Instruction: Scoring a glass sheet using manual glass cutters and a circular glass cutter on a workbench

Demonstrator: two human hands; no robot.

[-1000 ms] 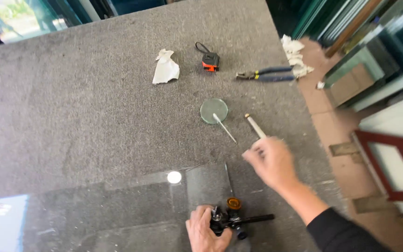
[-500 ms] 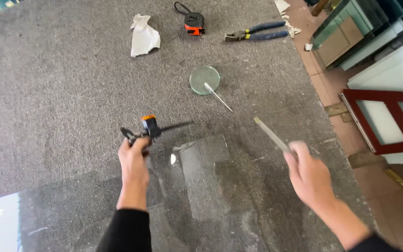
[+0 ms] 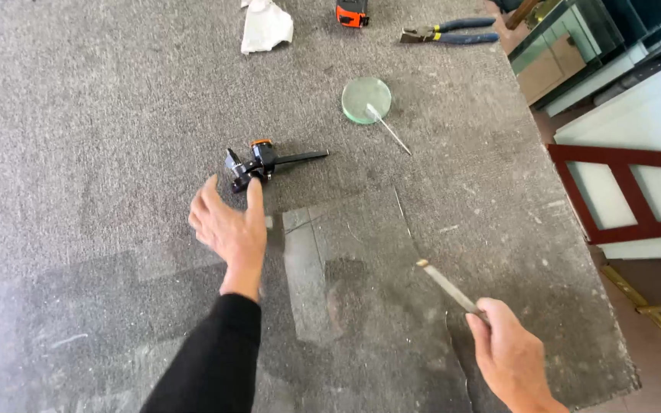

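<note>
While left fingers (image 3: 212,205) splayed, right hand (image 3: 510,356) around glass cutter (image 3: 447,285).

A grey carpet-covered worktable (image 3: 101,115) fills the view in daylight. At three o'clock stands a dark red wooden frame (image 3: 621,195) beside a white panel (image 3: 636,115); stacked greenish glass panes (image 3: 568,38) at one o'clock.

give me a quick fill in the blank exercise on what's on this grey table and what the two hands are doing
1. The right hand holds a thin metal ____.
2. The left hand is open beside the black tool, which has an ____ knob.
3. The glass disc on the grey table is ____ in shape.
4. The pliers have ____ handles.

Missing words: rod; orange; round; blue
</note>
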